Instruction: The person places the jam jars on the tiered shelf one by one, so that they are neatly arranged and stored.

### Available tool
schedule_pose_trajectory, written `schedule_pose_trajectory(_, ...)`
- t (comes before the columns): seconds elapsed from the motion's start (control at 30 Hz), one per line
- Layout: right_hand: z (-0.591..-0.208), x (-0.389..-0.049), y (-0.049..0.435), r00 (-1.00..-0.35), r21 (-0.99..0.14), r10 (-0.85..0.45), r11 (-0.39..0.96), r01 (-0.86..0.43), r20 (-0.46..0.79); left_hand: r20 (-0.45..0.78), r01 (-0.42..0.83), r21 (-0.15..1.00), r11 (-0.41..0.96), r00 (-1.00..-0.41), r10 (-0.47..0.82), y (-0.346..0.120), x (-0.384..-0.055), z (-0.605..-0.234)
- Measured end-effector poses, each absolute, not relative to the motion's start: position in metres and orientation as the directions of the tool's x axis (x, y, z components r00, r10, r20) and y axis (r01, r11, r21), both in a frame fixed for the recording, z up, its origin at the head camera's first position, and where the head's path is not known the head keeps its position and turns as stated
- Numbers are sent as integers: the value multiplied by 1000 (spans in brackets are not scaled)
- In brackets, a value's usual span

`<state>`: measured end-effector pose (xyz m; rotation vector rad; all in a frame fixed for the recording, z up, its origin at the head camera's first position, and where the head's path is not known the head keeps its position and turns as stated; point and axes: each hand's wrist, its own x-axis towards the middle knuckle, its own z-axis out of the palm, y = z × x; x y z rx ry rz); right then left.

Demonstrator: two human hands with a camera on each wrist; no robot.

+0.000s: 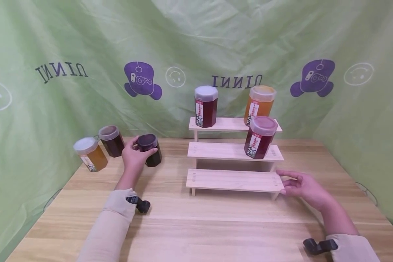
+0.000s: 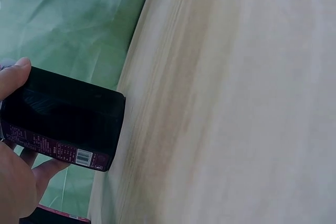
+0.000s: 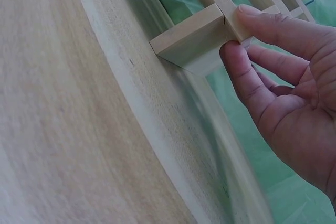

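Note:
My left hand (image 1: 133, 157) grips a dark jar (image 1: 155, 159) with a black lid near the top, on the left half of the table. In the left wrist view the jar (image 2: 68, 114) shows a label with a barcode, thumb on one side and fingers on the other. At the right end of the lowest step of a three-step wooden display stand (image 1: 232, 179), my right hand (image 1: 306, 187) pinches the board's edge. The right wrist view shows thumb and fingertips of that hand (image 3: 294, 82) on either side of the edge.
Left of my left hand stand an amber jar (image 1: 96, 159) with a white lid and a dark red jar (image 1: 114, 146). The stand's top step bears a red jar (image 1: 210, 113) and an orange jar (image 1: 265, 105); its middle step holds another red jar (image 1: 263, 142). Green cloth (image 1: 183, 36) hangs behind.

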<state>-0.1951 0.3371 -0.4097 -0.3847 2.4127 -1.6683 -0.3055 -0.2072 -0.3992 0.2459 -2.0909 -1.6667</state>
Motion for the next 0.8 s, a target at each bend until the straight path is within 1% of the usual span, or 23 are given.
schedule_pose_trajectory(0.23, -409, -194, 336, -950, -937, -313, 334, -103, -8, 222, 140, 963, 229, -894, -389, -206, -298, -399)
schedule_pose_trajectory(0.47, -408, -194, 335, -950, -940, -313, 327, -96, -12, 255, 142, 945, 295, -884, -393, -204, -293, -399)
schedule_pose_trajectory(0.8, -410, -194, 336, -948, -947, -317, 305, -106, 4, 256, 123, 932, 341, -889, -380, -198, -280, -391)
